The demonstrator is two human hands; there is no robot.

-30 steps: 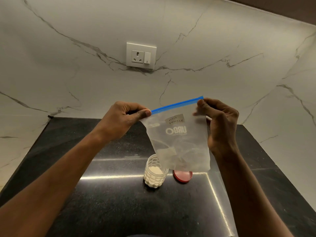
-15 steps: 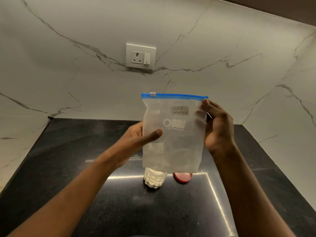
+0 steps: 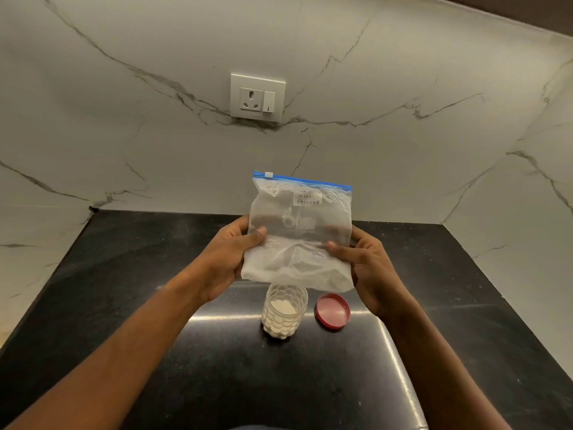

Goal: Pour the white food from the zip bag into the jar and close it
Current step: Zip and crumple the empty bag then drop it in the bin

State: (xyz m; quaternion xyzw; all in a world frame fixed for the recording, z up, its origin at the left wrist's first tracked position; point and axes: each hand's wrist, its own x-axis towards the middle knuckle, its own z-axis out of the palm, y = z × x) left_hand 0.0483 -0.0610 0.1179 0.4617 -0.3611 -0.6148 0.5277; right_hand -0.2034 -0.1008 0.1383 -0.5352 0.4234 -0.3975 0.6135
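Note:
A clear zip bag [image 3: 299, 234] with a blue zip strip and a hand-written label hangs upright in the air above the counter. Its zip strip looks closed, with the white slider at the left end. My left hand [image 3: 231, 259] grips its lower left edge, and my right hand [image 3: 361, 268] grips its lower right edge. A little white residue shows inside the bag. Directly below stands a clear dimpled jar [image 3: 283, 313], open and holding white powder. Its red lid [image 3: 332, 310] lies flat on the counter just right of the jar.
The black stone counter [image 3: 155, 274] is bounded by marble walls at the back, left and right. A white wall socket with a switch [image 3: 257, 97] sits on the back wall above the bag.
Both hands left the zip strip and slid down to the bag's lower edges. The bag turned to face me and now hangs lower, above the jar.

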